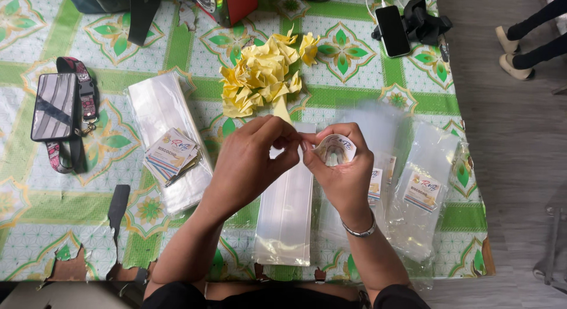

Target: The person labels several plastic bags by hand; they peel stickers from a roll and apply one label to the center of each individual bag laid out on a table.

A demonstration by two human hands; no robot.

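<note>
Your right hand (342, 167) cups a white sticker roll (335, 148), left hand (251, 161) fingertips pinching its edge at centre, above a long clear bag (286, 208), labelled clear bags (422, 194) right, stack with striped label cards (170, 152) left, yellow paper flowers (260, 76) far

The tabletop (354, 84) wears a glossy plastic cover, torn at its near edge. Clear plastic bags (285, 208) look smooth and shiny. The yellow flowers (260, 76) are matt creased paper. The phone (393, 30) is glossy glass; the bracelet (360, 231) is metal.
</note>
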